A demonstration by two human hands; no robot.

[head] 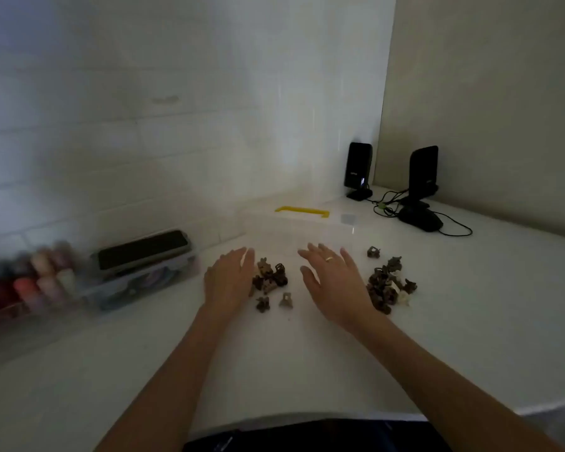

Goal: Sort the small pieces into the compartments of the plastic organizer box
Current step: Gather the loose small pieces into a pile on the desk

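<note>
Small brown and beige claw-shaped pieces lie on the white counter in two heaps: one heap [269,278] between my hands and a larger heap [388,285] to the right. A single piece [373,252] lies apart behind the right heap. My left hand [230,280] hovers with straight fingers just left of the middle heap. My right hand [331,277], with a ring, is spread flat between the two heaps. Neither hand holds anything. The clear plastic organizer box [300,226] with a yellow handle [302,211] stands behind my hands, hard to make out.
A clear case [137,275] with a dark phone-like slab on top and rows of coloured bottles [36,278] stand at the left. Two black speakers [358,171] [421,177], cables and a black mouse [419,218] occupy the back right corner. Tiled wall behind.
</note>
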